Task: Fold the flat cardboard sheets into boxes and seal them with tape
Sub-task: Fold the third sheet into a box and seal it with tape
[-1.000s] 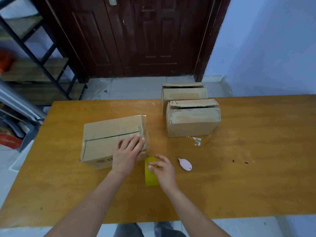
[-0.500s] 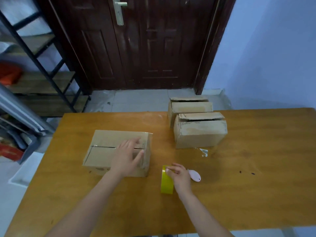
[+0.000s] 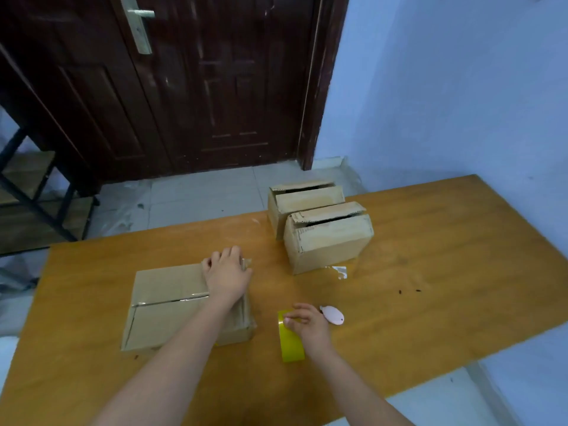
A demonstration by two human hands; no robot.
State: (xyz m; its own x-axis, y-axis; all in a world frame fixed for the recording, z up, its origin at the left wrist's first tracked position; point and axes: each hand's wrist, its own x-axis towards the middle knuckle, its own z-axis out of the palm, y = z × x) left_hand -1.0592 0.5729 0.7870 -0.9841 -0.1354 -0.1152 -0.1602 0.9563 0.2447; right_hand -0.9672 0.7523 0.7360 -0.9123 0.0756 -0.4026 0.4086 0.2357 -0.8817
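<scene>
A taped cardboard box (image 3: 166, 305) lies on the wooden table (image 3: 430, 272), clear tape running along its top seam. My left hand (image 3: 226, 275) lies on the box's far right corner, its fingers curled over the far edge. A yellow tape roll (image 3: 290, 342) stands on edge to the right of the box. My right hand (image 3: 307, 325) holds the roll from its right side, fingers on its top. Two more folded boxes, one (image 3: 330, 241) in front of the other (image 3: 305, 198), stand at the table's far edge, their top flaps slightly ajar.
A small pink cutter (image 3: 332, 315) lies just right of my right hand. A scrap of clear tape (image 3: 338, 270) sits by the nearer far box. Beyond the table are a dark wooden door (image 3: 199, 87), a black metal shelf (image 3: 27, 192) at left and a blue wall (image 3: 445, 87).
My left hand slid from the box's near right part to its far right corner. The box has turned slightly on the table. My right hand stays on the tape roll. The camera tilted up.
</scene>
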